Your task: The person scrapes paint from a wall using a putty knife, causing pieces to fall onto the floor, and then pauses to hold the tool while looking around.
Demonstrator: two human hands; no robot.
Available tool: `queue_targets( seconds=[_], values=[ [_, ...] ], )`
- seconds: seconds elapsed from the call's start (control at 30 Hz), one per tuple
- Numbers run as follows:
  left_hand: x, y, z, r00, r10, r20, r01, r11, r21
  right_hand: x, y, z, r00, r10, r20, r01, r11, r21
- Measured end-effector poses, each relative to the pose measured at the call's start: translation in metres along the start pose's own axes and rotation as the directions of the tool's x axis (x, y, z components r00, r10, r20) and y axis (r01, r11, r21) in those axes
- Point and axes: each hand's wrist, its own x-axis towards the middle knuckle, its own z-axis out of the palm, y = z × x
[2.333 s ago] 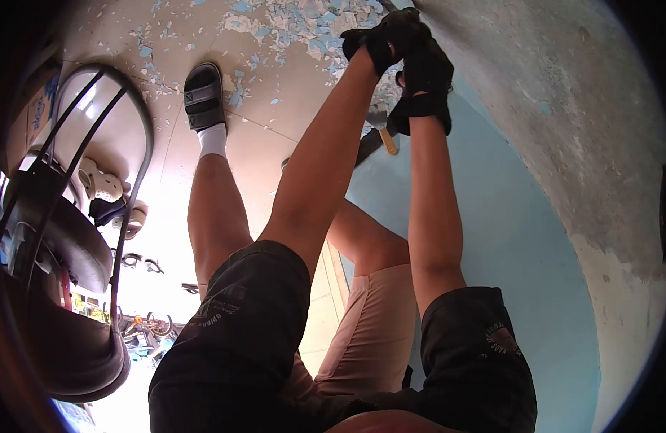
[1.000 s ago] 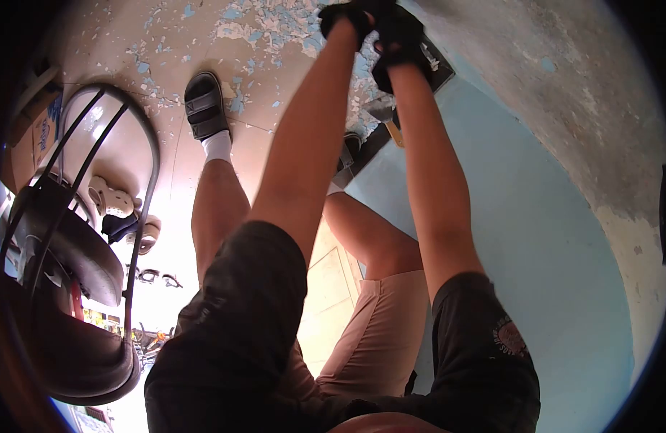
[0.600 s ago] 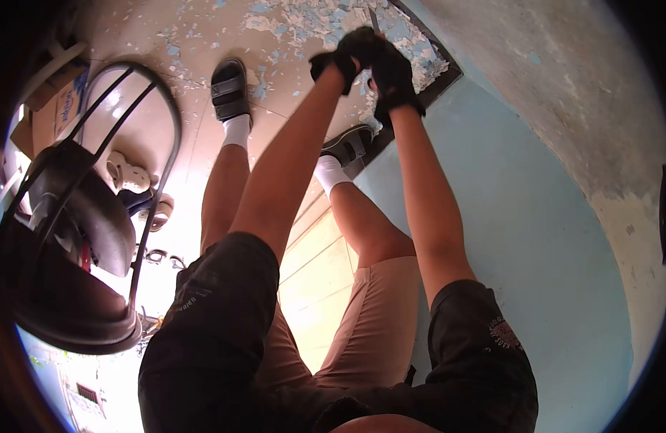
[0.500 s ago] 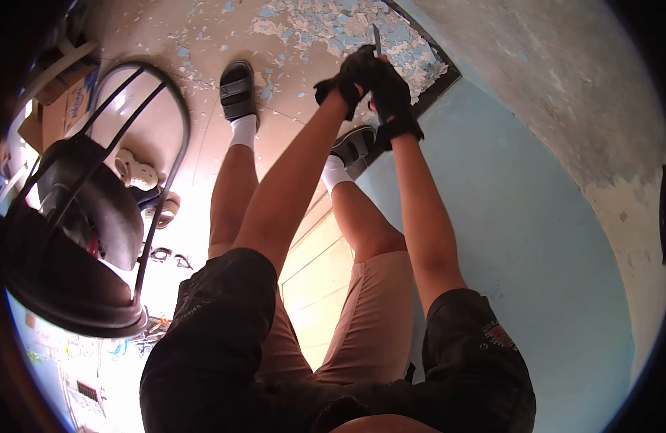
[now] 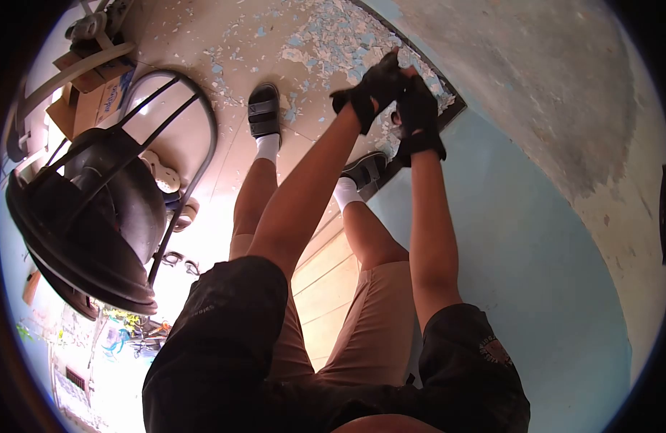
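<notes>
Both hands wear black fingerless gloves and are held close together above the paint flakes by the wall. My left hand [image 5: 382,85] is closed, its fingers up against the right hand. My right hand [image 5: 418,108] is closed beside it, with the fingers curled. A thin flat blade like a scraper's stuck up from between the hands a moment before; now the hands and the angle hide it. Under and beyond the hands, loose blue and white paint flakes [image 5: 340,43] cover the floor tiles.
A pale blue wall [image 5: 506,216] with a bare grey patch [image 5: 549,86] rises on the right, a dark skirting strip [image 5: 452,108] at its foot. My sandalled feet stand on the tiles. At left are a black chair [image 5: 116,195], a cardboard box [image 5: 98,105] and white clogs [image 5: 160,172].
The view has shifted, so the chair and feet sit further right. Both hands appear lower and to the right, still together, and the blade that showed above them is out of sight.
</notes>
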Motion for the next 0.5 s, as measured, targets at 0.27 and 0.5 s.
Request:
queue_targets(
  seconds=[0.27,0.5],
  values=[
    [0.077,-0.014,0.015,0.963,0.25,-0.099,-0.26,0.96,-0.106,0.089,0.028,0.009,0.889,-0.455,-0.057,0.436,0.877,-0.203],
    [0.121,-0.082,0.027,0.813,0.583,-0.009,-0.582,0.81,-0.08,0.106,0.029,0.023,0.847,-0.529,-0.051,0.47,0.791,-0.392]
  ],
)
